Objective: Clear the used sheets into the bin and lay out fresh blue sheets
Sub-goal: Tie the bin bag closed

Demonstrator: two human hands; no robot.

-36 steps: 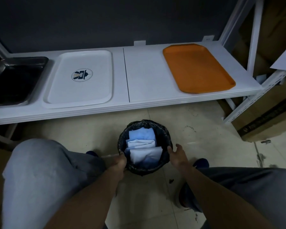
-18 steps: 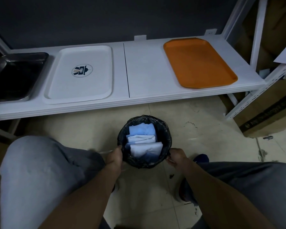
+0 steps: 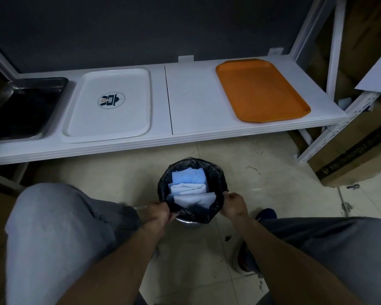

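Head view | I see left hand [image 3: 160, 213] and right hand [image 3: 233, 204] each pinching the black plastic liner [image 3: 217, 172] of the round metal bin [image 3: 187, 222] on the floor | crumpled blue and white used sheets [image 3: 189, 188] inside the bin

Bin [image 3: 163, 190] on floor [image 3: 119, 172] before shelf [image 3: 191, 111]; sheets [image 3: 188, 183] in bin.

Left hand [image 3: 161, 213], earlier against bin [image 3: 189, 223] side, now pinches liner [image 3: 194, 214] left edge; right hand [image 3: 233, 204], earlier open beside bin, pinches right edge. Liner near edge pulled off rim, bunched; bare metal exposed below.
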